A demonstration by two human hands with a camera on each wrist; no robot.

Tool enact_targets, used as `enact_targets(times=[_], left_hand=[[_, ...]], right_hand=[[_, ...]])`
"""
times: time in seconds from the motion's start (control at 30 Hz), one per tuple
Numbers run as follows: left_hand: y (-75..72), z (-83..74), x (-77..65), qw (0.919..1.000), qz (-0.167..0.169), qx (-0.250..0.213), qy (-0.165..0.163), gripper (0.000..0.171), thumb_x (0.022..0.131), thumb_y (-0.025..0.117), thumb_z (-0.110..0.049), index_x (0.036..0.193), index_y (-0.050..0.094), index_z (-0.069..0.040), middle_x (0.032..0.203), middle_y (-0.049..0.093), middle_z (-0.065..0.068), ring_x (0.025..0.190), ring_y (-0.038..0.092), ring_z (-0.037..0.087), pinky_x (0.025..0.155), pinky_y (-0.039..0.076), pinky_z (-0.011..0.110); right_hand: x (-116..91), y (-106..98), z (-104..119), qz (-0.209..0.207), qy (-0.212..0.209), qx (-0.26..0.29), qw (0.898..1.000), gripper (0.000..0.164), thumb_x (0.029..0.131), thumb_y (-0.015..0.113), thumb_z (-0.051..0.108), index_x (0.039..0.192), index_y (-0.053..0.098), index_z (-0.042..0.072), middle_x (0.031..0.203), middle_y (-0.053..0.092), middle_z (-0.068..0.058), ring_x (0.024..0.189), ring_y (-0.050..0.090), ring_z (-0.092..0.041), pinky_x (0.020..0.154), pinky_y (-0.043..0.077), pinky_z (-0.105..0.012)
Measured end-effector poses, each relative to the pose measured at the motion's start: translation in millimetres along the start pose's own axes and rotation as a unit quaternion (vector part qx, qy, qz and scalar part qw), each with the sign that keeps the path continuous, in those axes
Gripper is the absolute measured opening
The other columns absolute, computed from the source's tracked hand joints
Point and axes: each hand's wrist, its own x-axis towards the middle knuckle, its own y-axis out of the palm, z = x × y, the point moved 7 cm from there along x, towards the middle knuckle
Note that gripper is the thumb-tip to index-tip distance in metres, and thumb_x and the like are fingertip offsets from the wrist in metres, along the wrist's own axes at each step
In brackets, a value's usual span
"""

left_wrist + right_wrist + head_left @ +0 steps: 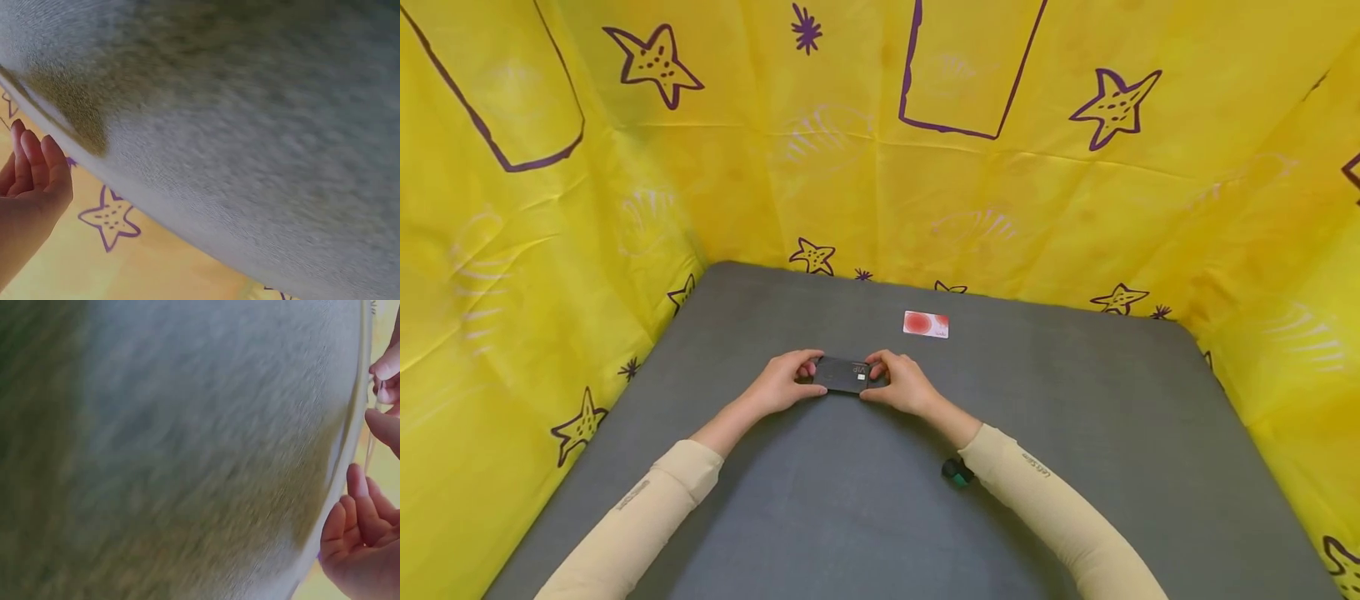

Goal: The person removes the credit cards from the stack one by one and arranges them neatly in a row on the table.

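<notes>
In the head view, a black card [838, 375] marked VIP, with a small pale chip, is held level between both hands. My left hand [788, 382] pinches its left end between thumb and fingers. At the other end, the right hand [904, 383] does likewise. Beyond them a red and white card [926, 324] lies flat on the grey table. The left wrist view has the left hand [34, 187] at its left edge, the card out of sight. Fingers and a thin pale edge appear at the right border of the right wrist view.
The grey-covered table [835, 508] meets yellow curtains [850, 192] with purple starfish drawings at the back and both sides. A small black and green device [957, 472] shows beside the right sleeve [1045, 500].
</notes>
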Motion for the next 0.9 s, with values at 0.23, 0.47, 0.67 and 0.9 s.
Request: enact_targets(times=[0.23,0.47,0.67,0.9], left_hand=[[-7.3,4.5,-11.2,0.9998,0.018,0.012,0.001,0.055,0.078,0.083,-0.016,0.124,0.059,0.005,0.089,0.059,0.002,0.082,0.052,0.018,0.079,0.044,0.037],[-14.2,10.1,-21.1,0.9992,0.034,0.021,0.004,0.053,0.077,0.083,-0.016,0.12,0.06,0.006,0.088,0.06,0.004,0.081,0.054,0.02,0.077,0.044,0.038],[-19.4,14.2,-29.0,0.9987,0.038,0.035,-0.002,0.053,0.075,0.084,-0.016,0.118,0.062,0.006,0.088,0.059,0.004,0.081,0.054,0.02,0.076,0.043,0.039],[-23.7,22.2,-36.8,0.9974,0.051,0.049,-0.012,0.054,0.075,0.085,-0.019,0.118,0.063,0.004,0.089,0.059,0.003,0.082,0.053,0.019,0.077,0.043,0.038]], right_hand=[[2,11,12,0.012,-0.025,-0.017,0.999,0.051,0.074,0.086,0.026,0.116,0.065,0.007,0.096,0.065,-0.002,0.087,0.051,-0.018,0.08,0.039,-0.032],[2,23,23,0.013,-0.036,-0.054,0.998,0.051,0.073,0.086,0.031,0.114,0.066,0.009,0.096,0.064,-0.001,0.092,0.052,-0.02,0.083,0.039,-0.035],[4,33,30,0.032,-0.003,-0.081,0.996,0.05,0.074,0.084,0.038,0.115,0.066,0.016,0.097,0.062,0.005,0.095,0.048,-0.017,0.078,0.038,-0.035],[5,43,37,0.046,0.009,-0.104,0.994,0.051,0.074,0.083,0.041,0.115,0.066,0.018,0.096,0.059,0.007,0.095,0.047,-0.014,0.078,0.037,-0.033]])
